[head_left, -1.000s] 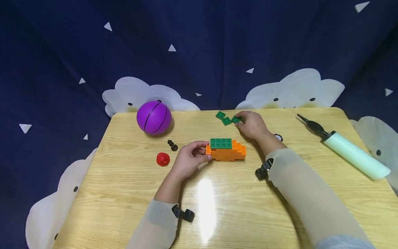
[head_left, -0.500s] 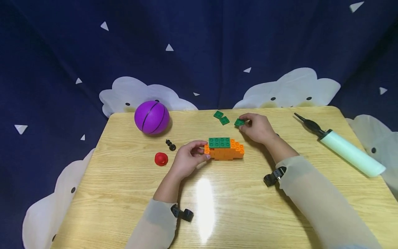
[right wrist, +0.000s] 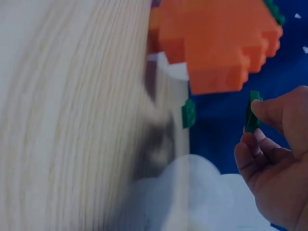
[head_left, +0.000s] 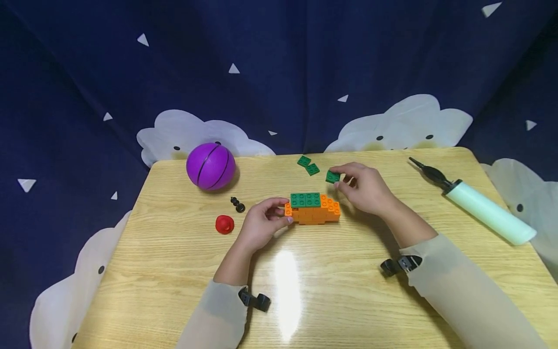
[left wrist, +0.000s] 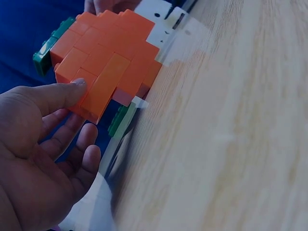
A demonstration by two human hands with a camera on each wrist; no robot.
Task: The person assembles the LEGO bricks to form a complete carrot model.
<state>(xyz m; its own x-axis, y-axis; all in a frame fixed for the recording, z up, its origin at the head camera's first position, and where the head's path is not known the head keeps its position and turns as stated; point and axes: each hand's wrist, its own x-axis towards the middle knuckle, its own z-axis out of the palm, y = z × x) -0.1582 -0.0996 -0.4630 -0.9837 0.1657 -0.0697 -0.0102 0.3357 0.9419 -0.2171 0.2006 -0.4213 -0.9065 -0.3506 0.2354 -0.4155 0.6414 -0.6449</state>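
Observation:
In the head view, an orange toy-brick build (head_left: 311, 216) with green bricks (head_left: 305, 199) along its top stands mid-table. My left hand (head_left: 263, 223) grips its left end, thumb on the near face and fingers round the back, as the left wrist view also shows on the orange bricks (left wrist: 103, 60). Just behind and right of the build, my right hand (head_left: 364, 189) pinches a small green brick (head_left: 333, 176) between thumb and fingers. The right wrist view shows this thin green brick (right wrist: 252, 111) edge-on, apart from the build. Two loose green bricks (head_left: 308, 165) lie near the back edge.
A purple ball (head_left: 211, 166) sits at the back left. Left of my left hand lie a red hat-shaped piece (head_left: 224, 224) and a small black beaded piece (head_left: 238, 204). A hand pump (head_left: 484, 211) with a pale green barrel lies at the right. Behind the table (head_left: 174, 291) hangs a dark blue curtain.
My right hand has lifted the green brick away from the two loose ones and brought it nearer, toward the build's right end. My left hand keeps its grip on the build.

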